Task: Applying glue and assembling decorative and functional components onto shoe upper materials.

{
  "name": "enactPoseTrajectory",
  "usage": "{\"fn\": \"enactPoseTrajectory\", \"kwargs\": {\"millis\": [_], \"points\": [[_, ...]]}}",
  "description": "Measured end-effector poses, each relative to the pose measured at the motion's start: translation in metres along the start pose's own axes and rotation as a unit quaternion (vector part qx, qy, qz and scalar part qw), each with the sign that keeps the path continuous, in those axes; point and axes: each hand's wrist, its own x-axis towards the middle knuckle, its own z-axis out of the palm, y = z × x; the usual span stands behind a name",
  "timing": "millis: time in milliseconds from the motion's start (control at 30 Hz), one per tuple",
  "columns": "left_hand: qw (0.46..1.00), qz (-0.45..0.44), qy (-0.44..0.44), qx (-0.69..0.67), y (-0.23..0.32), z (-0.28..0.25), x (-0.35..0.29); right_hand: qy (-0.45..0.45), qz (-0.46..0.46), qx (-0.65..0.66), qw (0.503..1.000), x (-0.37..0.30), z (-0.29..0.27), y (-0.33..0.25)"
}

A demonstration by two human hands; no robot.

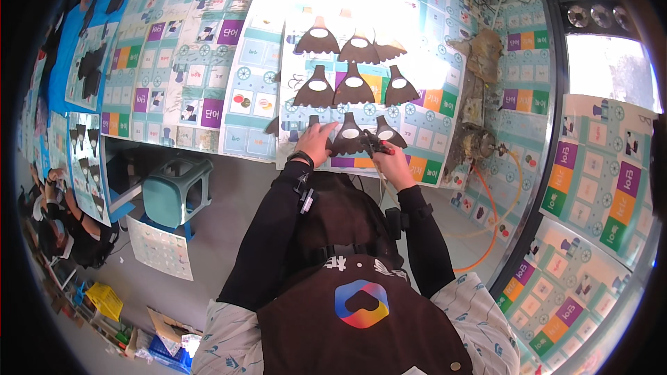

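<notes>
Several dark brown flared pieces, each with a pale oval, lie in rows on the patterned table sheet (250,140). My left hand (315,143) rests at the left of the front row with its fingers stretched out, partly covering the left piece (313,121). Next to it lies the middle front piece (349,134). Closed in my right hand (393,165) is a small dark hand tool with red parts (376,143); its exact kind is unclear. The tool's tip is over the right edge of the middle piece. The right front piece (386,133) lies partly behind that hand.
Crusted metal equipment (478,146) stands along the table's right side, with an orange hose (495,215) hanging below. A teal stool (175,191) is under the front edge at left. Farther left, another person (83,226) works at a board of similar pieces.
</notes>
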Motion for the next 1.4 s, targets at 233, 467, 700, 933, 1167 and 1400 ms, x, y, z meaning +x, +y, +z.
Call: {"fn": "enactPoseTrajectory", "kwargs": {"millis": [233,467,700,933,1167,1400], "points": [[1.000,-0.005,-0.002,-0.002,0.002,-0.002,0.000,-0.027,0.000,-0.001,1.000,-0.001,0.006,-0.002],[0.999,0.020,0.049,0.012,-0.002,0.005,-0.008,0.039,-0.020,-0.031,0.999,0.003,-0.007,0.006],[0.991,0.080,0.101,0.021,-0.005,0.003,-0.018,0.041,-0.035,-0.022,0.998,0.002,-0.003,0.005],[0.985,0.085,0.145,0.035,-0.017,-0.012,-0.028,0.040,-0.057,-0.020,0.997,0.002,0.005,-0.002],[0.984,0.025,0.171,0.047,-0.051,-0.013,-0.039,0.061,-0.036,-0.051,0.996,0.000,-0.002,0.001],[0.988,-0.037,0.149,0.009,-0.061,-0.014,-0.031,-0.030,-0.027,0.036,0.999,-0.021,0.011,-0.030]]}}
